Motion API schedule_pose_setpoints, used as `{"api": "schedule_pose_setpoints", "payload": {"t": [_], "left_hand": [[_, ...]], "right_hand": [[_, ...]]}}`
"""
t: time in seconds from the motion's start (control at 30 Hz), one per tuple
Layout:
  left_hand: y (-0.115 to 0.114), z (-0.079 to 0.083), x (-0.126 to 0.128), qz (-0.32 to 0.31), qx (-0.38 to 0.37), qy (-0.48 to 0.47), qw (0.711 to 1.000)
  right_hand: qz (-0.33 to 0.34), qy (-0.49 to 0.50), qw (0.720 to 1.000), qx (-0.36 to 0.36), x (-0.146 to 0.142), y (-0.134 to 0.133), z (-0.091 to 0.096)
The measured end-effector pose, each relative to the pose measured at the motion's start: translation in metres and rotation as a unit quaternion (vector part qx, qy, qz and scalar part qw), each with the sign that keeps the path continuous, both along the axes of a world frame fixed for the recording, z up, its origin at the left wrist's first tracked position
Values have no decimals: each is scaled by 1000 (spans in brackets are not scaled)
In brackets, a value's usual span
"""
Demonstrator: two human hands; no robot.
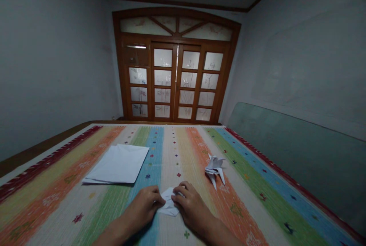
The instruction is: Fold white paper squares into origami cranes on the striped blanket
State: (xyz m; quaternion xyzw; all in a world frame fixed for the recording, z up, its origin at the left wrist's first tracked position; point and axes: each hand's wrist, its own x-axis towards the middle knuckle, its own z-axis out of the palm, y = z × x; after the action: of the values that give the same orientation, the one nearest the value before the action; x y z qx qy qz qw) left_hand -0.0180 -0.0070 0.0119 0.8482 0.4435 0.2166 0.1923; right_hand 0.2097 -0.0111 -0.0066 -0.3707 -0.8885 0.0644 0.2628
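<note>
A small folded piece of white paper [169,208] lies on the striped cloth near the front, between my two hands. My left hand [147,202] has its fingers closed on the paper's left side, thumb and forefinger pinched together. On the paper's right side, my right hand [190,202] grips with thumb and bent fingers. Parts of the paper are hidden under my fingertips. Beyond my right hand stands a folded white paper figure [215,168] with pointed ends. A stack of white paper sheets [118,164] rests beyond my left hand.
A multicoloured striped tablecloth [246,204] covers the table. Along the right side runs a pale green padded back [286,143]. Wooden doors with glass panes [174,82] stand past the table's far edge, with white walls on either side.
</note>
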Motion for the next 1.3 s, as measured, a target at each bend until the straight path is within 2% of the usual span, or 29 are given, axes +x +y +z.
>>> {"api": "schedule_pose_setpoints", "payload": {"t": [0.2, 0.37, 0.57, 0.77, 0.9, 1.13, 1.3], "left_hand": [[0, 3, -1, -3, -6, -2, 1000], [-7, 9, 4, 20, -5, 4, 1000], [-11, 15, 8, 14, -9, -24, 1000], [-3, 8, 5, -9, -14, -78, 997], [0, 1, 1, -11, -17, -80, 997], [-1, 0, 3, -44, 32, -55, 997], [1, -3, 3, -74, 49, -65, 994]], "right_hand": [[-3, -59, 998, 3, -1, -1, -1], [-7, -73, 997, 18, -4, -10, 5], [-35, -87, 995, 20, -7, -14, 6], [-31, -106, 993, 31, -8, -8, -1], [-29, -114, 993, 16, -5, -8, 0], [-26, -47, 998, -22, 3, 0, -5], [-1, 33, 998, -48, 6, -3, 4]]}}
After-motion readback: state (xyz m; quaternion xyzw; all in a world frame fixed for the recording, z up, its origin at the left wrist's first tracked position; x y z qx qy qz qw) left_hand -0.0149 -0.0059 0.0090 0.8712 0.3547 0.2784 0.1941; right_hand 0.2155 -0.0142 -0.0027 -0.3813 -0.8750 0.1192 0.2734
